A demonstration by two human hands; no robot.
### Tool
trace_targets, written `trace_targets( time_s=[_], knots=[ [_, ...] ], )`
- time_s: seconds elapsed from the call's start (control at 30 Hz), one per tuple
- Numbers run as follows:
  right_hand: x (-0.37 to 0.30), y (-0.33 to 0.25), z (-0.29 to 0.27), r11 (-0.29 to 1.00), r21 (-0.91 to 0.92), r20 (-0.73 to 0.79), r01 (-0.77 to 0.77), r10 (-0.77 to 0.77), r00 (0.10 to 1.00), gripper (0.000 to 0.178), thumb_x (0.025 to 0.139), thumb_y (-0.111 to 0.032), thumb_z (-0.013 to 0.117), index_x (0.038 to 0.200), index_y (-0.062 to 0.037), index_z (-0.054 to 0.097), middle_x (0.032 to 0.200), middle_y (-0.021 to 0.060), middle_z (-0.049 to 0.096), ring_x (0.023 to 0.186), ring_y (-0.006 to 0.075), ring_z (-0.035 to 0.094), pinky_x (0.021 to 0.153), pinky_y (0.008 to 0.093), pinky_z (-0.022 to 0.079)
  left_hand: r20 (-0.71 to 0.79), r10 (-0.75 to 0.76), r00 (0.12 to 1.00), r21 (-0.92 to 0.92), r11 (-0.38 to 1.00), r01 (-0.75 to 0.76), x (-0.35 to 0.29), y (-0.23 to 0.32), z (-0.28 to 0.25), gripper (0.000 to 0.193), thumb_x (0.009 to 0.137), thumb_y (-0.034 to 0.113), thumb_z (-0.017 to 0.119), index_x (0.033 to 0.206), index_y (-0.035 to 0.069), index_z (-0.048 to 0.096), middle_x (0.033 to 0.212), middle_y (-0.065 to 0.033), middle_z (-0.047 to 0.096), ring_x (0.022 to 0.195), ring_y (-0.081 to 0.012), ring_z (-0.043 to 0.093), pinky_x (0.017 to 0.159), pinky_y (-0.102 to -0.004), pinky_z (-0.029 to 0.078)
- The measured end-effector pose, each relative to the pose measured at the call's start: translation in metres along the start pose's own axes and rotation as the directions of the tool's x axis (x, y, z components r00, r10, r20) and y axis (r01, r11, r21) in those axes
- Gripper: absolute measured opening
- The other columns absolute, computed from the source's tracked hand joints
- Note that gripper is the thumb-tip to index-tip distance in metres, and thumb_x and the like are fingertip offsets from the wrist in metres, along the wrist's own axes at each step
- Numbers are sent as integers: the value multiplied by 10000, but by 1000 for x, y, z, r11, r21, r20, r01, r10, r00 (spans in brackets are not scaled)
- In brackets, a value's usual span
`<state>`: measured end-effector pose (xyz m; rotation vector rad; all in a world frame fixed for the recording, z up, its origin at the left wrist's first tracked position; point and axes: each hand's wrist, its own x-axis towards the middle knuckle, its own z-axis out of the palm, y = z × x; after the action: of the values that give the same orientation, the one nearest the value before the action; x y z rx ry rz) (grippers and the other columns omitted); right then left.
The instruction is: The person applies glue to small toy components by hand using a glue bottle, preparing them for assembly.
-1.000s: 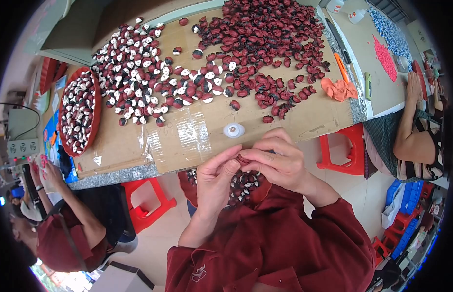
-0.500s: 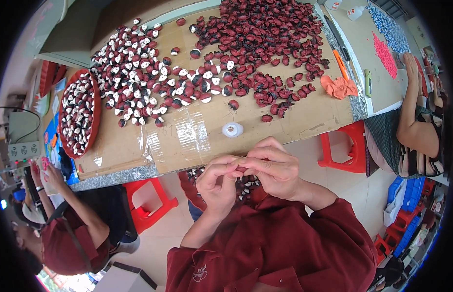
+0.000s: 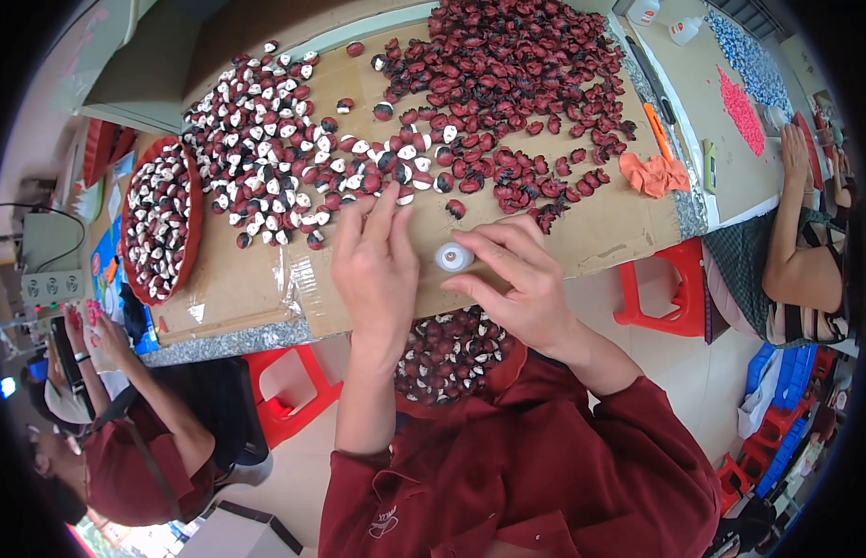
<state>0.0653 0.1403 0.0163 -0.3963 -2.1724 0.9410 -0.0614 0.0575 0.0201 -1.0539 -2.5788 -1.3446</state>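
Note:
My left hand reaches over the cardboard with its fingers stretched out, fingertips at the near edge of a spread of small dark-red, black and white pieces. No piece shows in it, though its underside is hidden. My right hand has thumb and index finger apart on either side of a small white bottle with a narrow tip, standing upright. Whether the fingers touch the bottle, I cannot tell. Below my hands, at my lap, sits a red tray holding similar pieces. A single dark-red piece lies beyond the bottle.
Dark-red petal-like shells are heaped at the back. A red tray of pieces stands at the left. At the right lie an orange cutter and a crumpled orange cloth. Co-workers sit on both sides, near red stools.
My hands have parted from the small dark-red piece they held together. The left went forward to the spread of pieces, the right to the bottle. The view shifted slightly.

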Motion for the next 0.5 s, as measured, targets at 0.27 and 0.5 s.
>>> trace_targets(
  time_s=[0.27,0.5],
  knots=[
    [-11,-5,-16,965,248,-11,-90,96,995,323,681,-62,733,970,0,604,969,97,600,814,219,563,709,335,463,170,-93,981,-154,981,120,-19,3,-7,289,784,23,645,1072,30,627,825,-67,583,730,-134,552,643,-266,432],
    [-19,0,-45,929,346,101,-132,103,990,362,633,-64,775,952,13,621,864,102,642,645,172,564,570,278,442,647,-142,749,-762,-81,642,-50,-11,-37,222,870,0,531,1086,-17,579,1086,-179,593,930,-212,613,828,-289,503]
  ],
)
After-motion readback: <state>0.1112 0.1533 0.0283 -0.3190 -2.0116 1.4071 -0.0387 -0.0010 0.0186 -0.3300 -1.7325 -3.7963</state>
